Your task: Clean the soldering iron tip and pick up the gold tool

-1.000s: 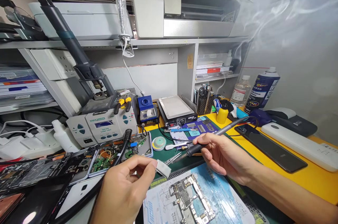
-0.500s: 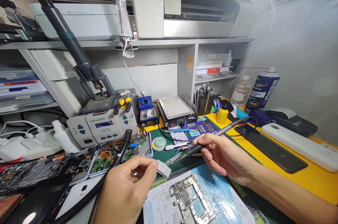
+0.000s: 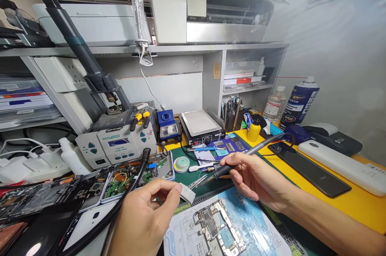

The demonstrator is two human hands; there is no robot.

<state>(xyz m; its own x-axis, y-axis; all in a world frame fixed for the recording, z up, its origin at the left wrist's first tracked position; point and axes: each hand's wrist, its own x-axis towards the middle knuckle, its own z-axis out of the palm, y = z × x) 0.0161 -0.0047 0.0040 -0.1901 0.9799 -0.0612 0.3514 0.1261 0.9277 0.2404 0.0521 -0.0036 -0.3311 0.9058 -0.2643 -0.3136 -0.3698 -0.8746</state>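
My right hand (image 3: 256,177) grips a soldering iron (image 3: 241,158) like a pen, its tip angled down to the left over the green mat (image 3: 208,185). A small white block (image 3: 187,193) is pinched between thumb and fingers of my left hand (image 3: 144,219), just left of the iron's tip. Below both hands a bare phone circuit board (image 3: 218,228) lies on a light blue printed mat (image 3: 259,228).
A soldering station (image 3: 116,145) stands at the back left, with opened phones (image 3: 135,173) in front of it. A hot plate (image 3: 200,125), a round tin (image 3: 181,163), tweezers (image 3: 197,181), bottles (image 3: 298,101), a black phone (image 3: 310,169) and a white power strip (image 3: 340,163) crowd the yellow desk.
The wisps of smoke at the upper right have thinned out. My left hand has dropped very slightly; my right hand and the iron hold still.
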